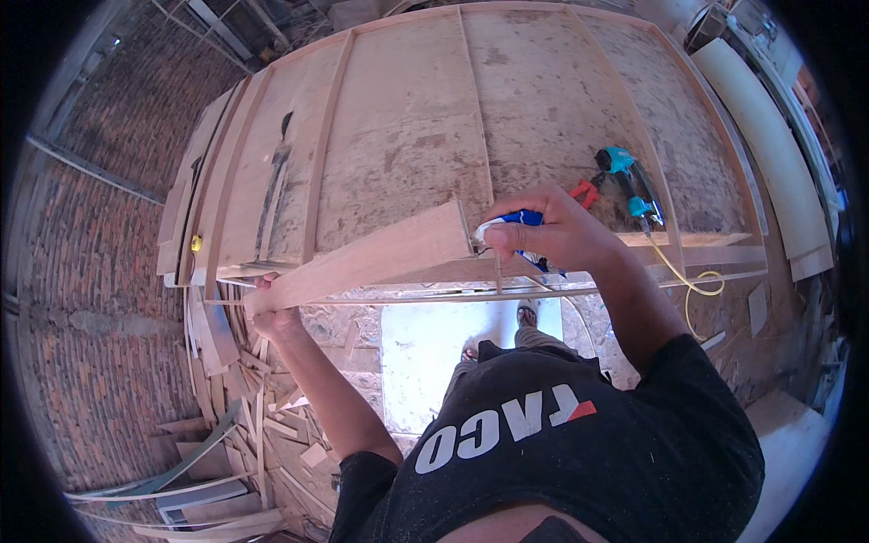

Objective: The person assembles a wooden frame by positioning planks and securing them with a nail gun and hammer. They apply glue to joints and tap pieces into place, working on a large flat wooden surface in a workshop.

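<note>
My left hand (pixel 274 317) is closed round the near-left end of a long pale wooden board (pixel 371 258). The board slants up to the right, above the near edge of a large wooden frame panel (pixel 407 109). At the board's far right end, my right hand (pixel 557 231) grips a soft blue-and-white packet (pixel 520 218). Its whitish tip points at the board's end edge; whether it touches, I cannot tell. A teal and black nail gun (pixel 626 181) lies on the panel to the right of my right hand, and beside it is a red-handled tool (pixel 587 192), partly hidden.
A yellow air hose (pixel 674 269) runs from the nail gun over the panel's near edge. Wood offcuts (pixel 258 398) litter the floor at left, by a brick wall (pixel 109 335). A yellow tape measure (pixel 195 242) lies at the panel's left. A pale rolled sheet (pixel 765 136) leans at right.
</note>
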{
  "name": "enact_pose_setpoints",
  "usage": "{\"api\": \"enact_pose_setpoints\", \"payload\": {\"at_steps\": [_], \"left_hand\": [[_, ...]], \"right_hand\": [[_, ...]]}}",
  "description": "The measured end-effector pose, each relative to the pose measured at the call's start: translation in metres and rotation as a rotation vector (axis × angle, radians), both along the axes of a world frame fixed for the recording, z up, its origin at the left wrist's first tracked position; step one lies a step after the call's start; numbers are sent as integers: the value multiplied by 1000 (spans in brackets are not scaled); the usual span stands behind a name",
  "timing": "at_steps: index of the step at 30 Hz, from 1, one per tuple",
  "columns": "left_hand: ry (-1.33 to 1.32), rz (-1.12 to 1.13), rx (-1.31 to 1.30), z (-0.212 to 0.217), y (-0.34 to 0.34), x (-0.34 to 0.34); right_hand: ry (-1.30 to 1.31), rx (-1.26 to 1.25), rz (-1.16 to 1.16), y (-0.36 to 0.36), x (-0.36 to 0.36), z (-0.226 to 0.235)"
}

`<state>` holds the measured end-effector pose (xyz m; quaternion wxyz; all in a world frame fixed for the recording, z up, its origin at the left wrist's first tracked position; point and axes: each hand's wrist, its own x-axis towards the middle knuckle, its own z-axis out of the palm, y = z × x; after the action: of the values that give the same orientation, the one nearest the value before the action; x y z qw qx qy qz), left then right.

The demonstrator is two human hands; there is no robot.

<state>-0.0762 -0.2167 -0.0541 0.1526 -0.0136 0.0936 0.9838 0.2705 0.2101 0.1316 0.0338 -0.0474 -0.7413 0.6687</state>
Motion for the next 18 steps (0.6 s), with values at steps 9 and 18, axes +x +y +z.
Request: {"api": "enact_pose_setpoints", "payload": {"at_steps": [9,18], "left_hand": [[-155,114,-136,24,26,15],[-182,168,-81,23,46,28]], "right_hand": [[-4,70,-139,2,1,2],[53,135,-189,17,0,-8]]}}
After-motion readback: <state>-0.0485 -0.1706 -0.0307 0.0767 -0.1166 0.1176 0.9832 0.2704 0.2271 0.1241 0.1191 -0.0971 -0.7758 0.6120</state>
